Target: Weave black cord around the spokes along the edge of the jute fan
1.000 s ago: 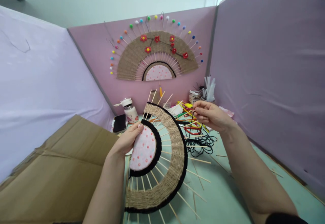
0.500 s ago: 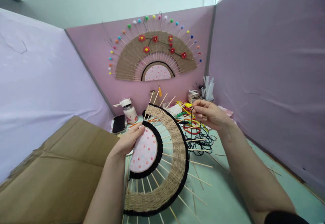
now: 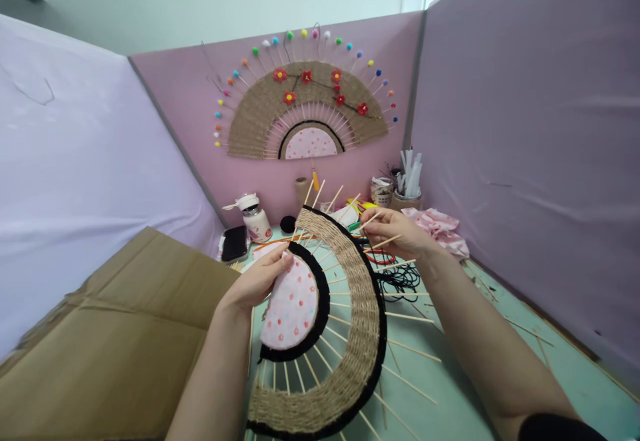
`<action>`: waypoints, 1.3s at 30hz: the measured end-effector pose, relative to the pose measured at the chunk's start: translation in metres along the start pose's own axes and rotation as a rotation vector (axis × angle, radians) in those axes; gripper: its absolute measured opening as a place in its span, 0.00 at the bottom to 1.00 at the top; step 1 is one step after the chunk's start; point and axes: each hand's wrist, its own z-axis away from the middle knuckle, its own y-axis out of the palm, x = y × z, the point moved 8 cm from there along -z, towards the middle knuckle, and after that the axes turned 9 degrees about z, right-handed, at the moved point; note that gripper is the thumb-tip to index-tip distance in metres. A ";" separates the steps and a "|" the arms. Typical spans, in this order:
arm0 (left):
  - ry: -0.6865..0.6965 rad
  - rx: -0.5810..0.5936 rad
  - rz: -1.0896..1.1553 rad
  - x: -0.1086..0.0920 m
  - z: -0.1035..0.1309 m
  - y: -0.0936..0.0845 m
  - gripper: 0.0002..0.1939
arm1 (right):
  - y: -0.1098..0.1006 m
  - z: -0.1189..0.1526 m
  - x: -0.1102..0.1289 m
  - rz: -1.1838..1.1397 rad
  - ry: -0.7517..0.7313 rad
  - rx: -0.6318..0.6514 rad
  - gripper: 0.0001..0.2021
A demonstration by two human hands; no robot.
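A half-round fan (image 3: pixel 364 308) of woven tan cord on thin wooden sticks has black edging and a pink dotted half-disc (image 3: pixel 293 304) at its core. My left hand (image 3: pixel 265 271) grips that half-disc at its upper corner, thumb on the face. My right hand (image 3: pixel 393 231) is pinched on a black cord at the fan's upper right edge, among the stick ends. A loose tangle of black cord (image 3: pixel 400 281) lies on the table behind the sticks.
A cardboard sheet (image 3: pixel 145 328) covers the left front. Behind stand a white bottle (image 3: pixel 257 221), a phone (image 3: pixel 235 244), a cardboard tube (image 3: pixel 303 190) and a jar (image 3: pixel 382 191). Pink cloth (image 3: pixel 437 228) lies right. A finished fan (image 3: pixel 255 114) hangs on the pink panel.
The fan has shifted right and slightly down with my left hand. My right hand has moved a little left and down, in among the stick ends.
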 end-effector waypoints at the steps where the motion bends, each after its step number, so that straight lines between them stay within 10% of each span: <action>1: -0.011 0.014 -0.003 0.002 0.000 0.002 0.24 | 0.005 -0.001 -0.003 0.002 0.014 0.013 0.14; 39: 0.066 0.058 -0.144 0.003 -0.002 0.009 0.17 | -0.033 0.011 0.024 -0.134 -0.081 -0.137 0.13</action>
